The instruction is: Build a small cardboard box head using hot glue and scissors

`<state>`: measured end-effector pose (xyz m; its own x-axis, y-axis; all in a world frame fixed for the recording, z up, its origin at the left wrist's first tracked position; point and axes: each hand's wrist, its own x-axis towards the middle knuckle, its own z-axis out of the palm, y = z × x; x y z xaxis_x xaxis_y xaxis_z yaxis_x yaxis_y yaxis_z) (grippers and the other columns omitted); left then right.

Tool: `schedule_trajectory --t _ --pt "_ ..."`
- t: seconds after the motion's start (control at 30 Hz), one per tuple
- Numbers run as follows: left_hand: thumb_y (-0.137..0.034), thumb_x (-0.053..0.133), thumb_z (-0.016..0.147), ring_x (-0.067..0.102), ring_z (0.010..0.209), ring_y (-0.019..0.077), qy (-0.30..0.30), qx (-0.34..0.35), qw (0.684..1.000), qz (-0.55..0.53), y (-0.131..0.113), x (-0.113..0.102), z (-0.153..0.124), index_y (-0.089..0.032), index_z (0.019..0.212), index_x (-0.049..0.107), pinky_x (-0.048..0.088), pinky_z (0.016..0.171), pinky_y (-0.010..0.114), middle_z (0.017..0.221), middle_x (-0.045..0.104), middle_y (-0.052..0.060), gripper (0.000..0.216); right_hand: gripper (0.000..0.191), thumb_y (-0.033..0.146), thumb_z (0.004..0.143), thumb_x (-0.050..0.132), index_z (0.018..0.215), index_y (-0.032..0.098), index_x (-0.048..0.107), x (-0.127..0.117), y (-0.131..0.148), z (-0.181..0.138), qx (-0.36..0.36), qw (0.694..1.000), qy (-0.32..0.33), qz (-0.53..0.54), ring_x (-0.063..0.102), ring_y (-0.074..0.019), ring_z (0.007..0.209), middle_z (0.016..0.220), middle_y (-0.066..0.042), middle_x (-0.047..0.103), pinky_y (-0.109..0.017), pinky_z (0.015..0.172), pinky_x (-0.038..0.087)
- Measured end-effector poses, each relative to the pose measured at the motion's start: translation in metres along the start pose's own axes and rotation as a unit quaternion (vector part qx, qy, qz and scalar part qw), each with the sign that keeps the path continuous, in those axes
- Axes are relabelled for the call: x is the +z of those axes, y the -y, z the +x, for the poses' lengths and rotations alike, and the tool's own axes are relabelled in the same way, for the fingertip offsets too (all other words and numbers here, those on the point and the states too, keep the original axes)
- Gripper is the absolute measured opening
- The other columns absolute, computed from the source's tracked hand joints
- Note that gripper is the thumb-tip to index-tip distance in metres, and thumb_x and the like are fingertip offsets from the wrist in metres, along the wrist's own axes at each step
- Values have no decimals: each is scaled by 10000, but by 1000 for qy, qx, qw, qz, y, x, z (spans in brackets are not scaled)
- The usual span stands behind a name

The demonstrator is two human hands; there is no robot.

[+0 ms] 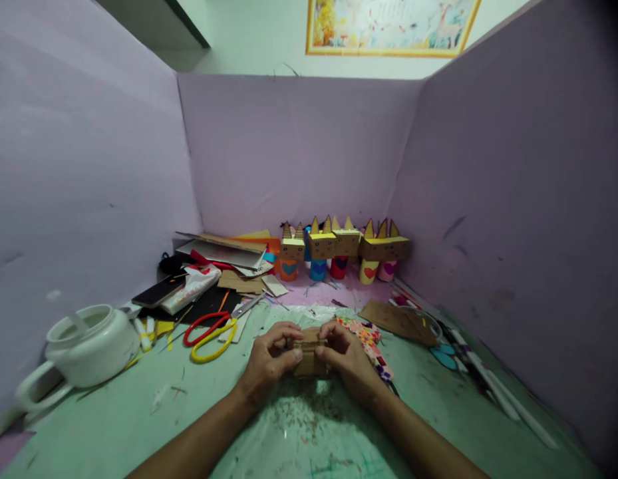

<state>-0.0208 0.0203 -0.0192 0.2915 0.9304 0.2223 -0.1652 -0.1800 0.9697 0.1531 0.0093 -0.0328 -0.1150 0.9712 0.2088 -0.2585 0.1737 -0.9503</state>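
Note:
Between my two hands is a small piece of brown cardboard [311,362], folded or layered, held just above the green tabletop. My left hand [275,356] pinches its left side, thumb in front and fingers behind. On the other side my right hand [346,352] grips the right edge in the same way. Fingertips hide parts of the cardboard's upper edge. Left of my hands lie scissors [211,336] with one red and one yellow handle loop. A flowered piece of fabric [371,339] lies partly behind my right hand.
A white teapot-like pot [96,346] stands at the left. Several cardboard-headed figures [321,247] with pointed ears line the back. Cardboard and paper scraps [229,249] pile up at back left. A brown cardboard sheet [398,322] and white rods [503,392] lie right. Purple walls [299,140] enclose the table.

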Motion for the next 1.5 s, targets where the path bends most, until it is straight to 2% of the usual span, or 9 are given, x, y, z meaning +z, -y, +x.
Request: schedule_trajectory --t 0.1,0.33,0.5,0.67,0.77,1.27,1.37,1.5 --pt "-258 725 586 594 954 267 8 -5 1000 -18 -2 -2 0 -169 799 739 448 817 339 1060 571 85 231 294 286 601 771 733 207 520 1 1 -1 0 1000 -2 7 514 -126 633 708 32 551 -220 554 390" --pt "-204 694 565 598 944 274 -12 -3 1000 -16 -5 0 -3 -175 732 745 453 816 355 1021 588 87 177 293 280 593 760 725 207 508 4 4 -2 7 1000 17 15 536 -146 678 738 18 578 -235 592 399" --pt "-190 682 551 597 934 274 -26 2 1000 -9 -4 0 -4 -173 709 744 454 796 348 1001 599 86 170 280 265 590 760 717 202 519 5 5 -3 6 1000 6 5 533 -148 697 719 26 553 -239 614 404" --pt "-240 699 583 599 939 266 -14 6 1000 -16 -4 -1 -2 -176 744 745 452 840 361 1020 587 82 179 295 270 576 772 711 202 519 7 6 -2 8 1000 -6 11 484 -117 600 685 35 545 -213 529 365" --pt "-260 702 602 594 970 276 -20 6 1000 -10 -4 -1 -1 -172 742 744 450 862 370 1021 594 89 170 292 276 578 775 707 203 525 7 5 -2 4 1000 -5 11 486 -118 603 684 33 538 -213 529 371" --pt "-261 661 674 601 979 259 -25 43 997 58 -7 1 -2 -158 767 713 466 847 348 999 622 99 148 270 275 587 756 729 206 537 7 3 -3 21 999 -26 35 430 -83 509 655 48 524 -172 414 306" --pt "-278 657 679 601 962 248 -16 38 996 73 -9 1 0 -153 782 699 476 808 325 1019 617 99 168 272 257 571 759 722 205 539 8 5 -2 30 998 -41 48 454 -89 533 662 46 538 -171 427 320" --pt "-307 664 676 604 803 195 2 17 995 93 -11 1 2 -156 805 669 481 642 265 1030 607 80 198 267 247 573 749 718 201 529 9 6 -2 45 997 -44 52 423 -69 481 673 43 570 -165 402 289"
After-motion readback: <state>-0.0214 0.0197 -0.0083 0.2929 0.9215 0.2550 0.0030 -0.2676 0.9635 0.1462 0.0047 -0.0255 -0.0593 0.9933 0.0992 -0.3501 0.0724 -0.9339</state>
